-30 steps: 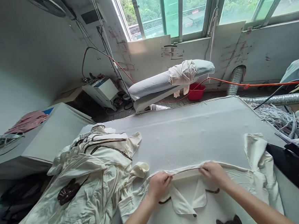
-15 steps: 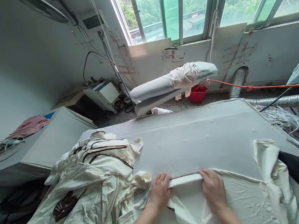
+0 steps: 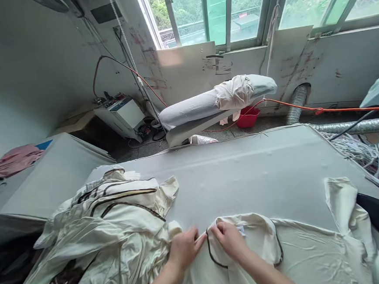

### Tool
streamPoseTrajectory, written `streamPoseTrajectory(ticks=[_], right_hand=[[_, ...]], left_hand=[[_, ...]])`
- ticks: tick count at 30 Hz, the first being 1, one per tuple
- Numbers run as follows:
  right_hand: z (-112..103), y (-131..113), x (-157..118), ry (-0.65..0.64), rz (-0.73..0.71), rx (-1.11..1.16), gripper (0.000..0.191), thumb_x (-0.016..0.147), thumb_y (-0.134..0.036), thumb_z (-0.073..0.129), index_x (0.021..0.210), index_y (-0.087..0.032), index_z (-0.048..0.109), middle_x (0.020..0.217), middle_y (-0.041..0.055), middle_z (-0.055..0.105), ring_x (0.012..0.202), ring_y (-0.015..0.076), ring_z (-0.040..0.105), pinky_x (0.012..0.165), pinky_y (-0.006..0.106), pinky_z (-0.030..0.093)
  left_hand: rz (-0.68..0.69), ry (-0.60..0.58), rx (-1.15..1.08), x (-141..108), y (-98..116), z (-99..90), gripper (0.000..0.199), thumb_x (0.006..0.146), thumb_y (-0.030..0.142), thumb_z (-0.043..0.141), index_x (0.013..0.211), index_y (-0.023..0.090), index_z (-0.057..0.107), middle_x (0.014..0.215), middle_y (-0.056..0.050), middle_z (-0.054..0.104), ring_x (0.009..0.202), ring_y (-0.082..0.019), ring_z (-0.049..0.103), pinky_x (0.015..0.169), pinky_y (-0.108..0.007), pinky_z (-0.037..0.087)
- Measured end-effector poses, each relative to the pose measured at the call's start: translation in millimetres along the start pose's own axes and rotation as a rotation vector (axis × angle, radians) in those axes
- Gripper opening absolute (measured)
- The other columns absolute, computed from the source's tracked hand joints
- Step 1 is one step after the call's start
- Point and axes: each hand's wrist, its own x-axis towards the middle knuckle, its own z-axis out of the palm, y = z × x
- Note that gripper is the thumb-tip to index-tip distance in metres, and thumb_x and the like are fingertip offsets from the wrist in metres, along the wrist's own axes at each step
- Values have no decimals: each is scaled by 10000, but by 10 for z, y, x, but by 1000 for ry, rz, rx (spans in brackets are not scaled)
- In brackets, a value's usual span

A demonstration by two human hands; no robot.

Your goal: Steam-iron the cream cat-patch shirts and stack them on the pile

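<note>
A cream garment (image 3: 302, 247) with dark piping lies spread on the padded table, its collar (image 3: 259, 233) opened out into a rounded loop. A small white label shows inside the neck. My left hand (image 3: 185, 249) is closed on the fabric just left of the collar, with thumb and forefinger together. Close beside it, my right hand (image 3: 230, 240) pinches the collar's left end near the dark edge. One sleeve (image 3: 345, 199) of the garment lies bent at the right. The fabric under both palms is hidden.
Several cream garments with dark trim form a heap (image 3: 118, 235) at the left of the padded table (image 3: 250, 168). Behind it stand a narrow sleeve board (image 3: 193, 109) with cloth around it and a red bucket (image 3: 248, 117). An orange hose (image 3: 344, 110) runs across at the right.
Both hands have shifted left from the neck edge they held stretched between them. The collar, folded before, now lies opened out. The view has turned slightly.
</note>
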Motion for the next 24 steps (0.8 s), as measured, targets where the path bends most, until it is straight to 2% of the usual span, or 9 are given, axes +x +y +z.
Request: streamPoseTrajectory(ticks=[1,3,5,8,10,14,18,22,24], right_hand=[[-48,59,-100,40,-44,0,236,937,-313,486,940,-187,685,891,56,685,839,181,627,773,286,460],[-180,233,-378,191,-206,-42,211,918,-249,511,1082,-235,643,1060,46,664,1006,185,614,882,301,461],[-271,461,-683,385,-385,-156,200,915,-179,490,1053,-238,621,1064,45,637,1020,181,593,876,301,460],[-270,849,-1013,621,-542,-340,212,929,-132,425,962,-218,616,1028,47,632,960,176,573,835,301,448],[-237,1086,-1122,711,-597,-461,254,941,-141,413,1019,-225,641,1090,45,643,1014,182,564,869,312,436],[-292,1336,-1241,707,-607,-588,378,928,-124,428,1199,-268,648,1259,21,630,1203,189,521,1021,350,376],[-411,1380,-1374,593,-858,-720,488,838,-93,428,1271,-200,627,1438,17,535,1363,217,418,1191,412,236],[-362,1401,-1500,504,-940,-829,671,710,-151,473,1375,-175,557,1530,46,432,1451,286,310,1237,502,101],[-455,1412,-1556,476,-981,-825,660,713,-183,480,1368,-183,560,1529,35,436,1464,272,294,1245,489,96]], left_hand=[[43,56,-5,0,10,-29,422,953,521,408,800,197,632,796,-63,661,789,-220,609,713,-297,344],[106,132,-142,108,278,-75,446,973,490,355,819,201,657,869,-74,667,868,-222,600,789,-314,368],[60,-51,-402,301,812,-45,515,984,521,305,821,200,674,805,-71,650,796,-201,584,745,-306,386],[-90,-516,-664,607,1647,150,546,971,571,325,730,189,631,578,-29,532,516,-152,444,558,-294,343],[-119,-542,-660,778,1956,296,504,982,497,349,635,186,542,499,4,430,458,-126,352,528,-287,300],[-132,-404,-562,978,1971,425,515,967,422,421,511,185,395,442,28,327,467,-107,324,535,-274,241],[-177,-382,-495,1021,1892,410,542,951,457,445,483,192,377,415,29,319,442,-111,327,507,-271,220],[-202,-338,-461,1021,2011,365,585,972,473,406,461,187,396,416,15,362,430,-115,373,522,-266,277],[-203,-311,-462,914,2047,299,615,986,505,357,474,179,456,447,-5,433,449,-128,431,553,-267,337]])
